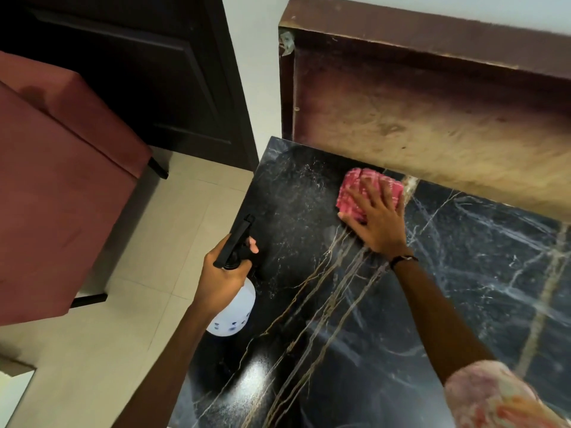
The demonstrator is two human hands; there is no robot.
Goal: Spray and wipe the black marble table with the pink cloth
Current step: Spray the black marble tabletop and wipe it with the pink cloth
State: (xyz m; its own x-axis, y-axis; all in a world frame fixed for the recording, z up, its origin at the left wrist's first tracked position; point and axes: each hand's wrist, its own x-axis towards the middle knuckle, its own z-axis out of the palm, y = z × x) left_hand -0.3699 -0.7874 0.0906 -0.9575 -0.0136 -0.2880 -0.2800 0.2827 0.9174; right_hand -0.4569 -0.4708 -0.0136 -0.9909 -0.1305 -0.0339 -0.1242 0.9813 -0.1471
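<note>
Black marble table (309,350) | my right hand (378,220) presses flat on folded pink cloth (355,193) | left hand (224,279) grips white plastic spray bottle (233,313) | I can't read its blue marks

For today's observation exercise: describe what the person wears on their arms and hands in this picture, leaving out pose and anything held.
Both forearms are bare, and neither the left hand nor the right hand wears a glove. The right wrist carries a thin dark band. At the right upper arm a short sleeve shows, in a pale pink and cream pattern with orange patches. No sleeve shows on the left arm.
</note>
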